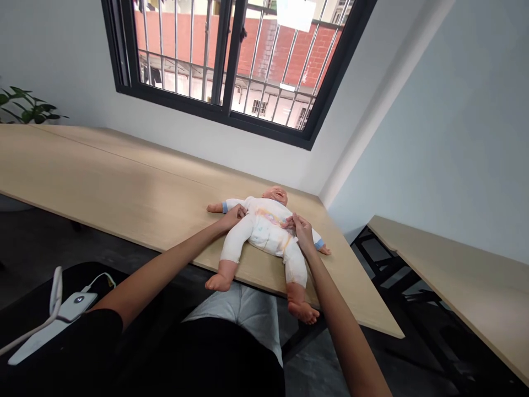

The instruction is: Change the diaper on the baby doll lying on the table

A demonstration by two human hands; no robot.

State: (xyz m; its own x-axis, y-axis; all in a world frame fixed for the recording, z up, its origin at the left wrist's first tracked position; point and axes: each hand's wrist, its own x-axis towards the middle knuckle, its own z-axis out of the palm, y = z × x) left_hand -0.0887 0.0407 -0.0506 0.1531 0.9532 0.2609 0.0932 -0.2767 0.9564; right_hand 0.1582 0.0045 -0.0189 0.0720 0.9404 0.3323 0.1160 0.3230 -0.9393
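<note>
A baby doll (264, 212) lies on its back on the wooden table, head towards the window and feet over the front edge. It wears a white suit with blue cuffs, and a white diaper (266, 236) with coloured prints sits around its hips. My left hand (236, 214) is at the doll's waist on the left side, fingers pinched at the diaper's edge. At the opposite side of the waist, my right hand (298, 225) has its thumb and fingers closed on the diaper's edge. My fingers partly hide what each pinches.
The light wooden table (124, 187) runs along the wall below a barred window (231, 66). A second table (454, 264) stands to the right, with a gap between. At the far left is a green plant (28, 107). A white device with a cable (76, 306) is on my left arm.
</note>
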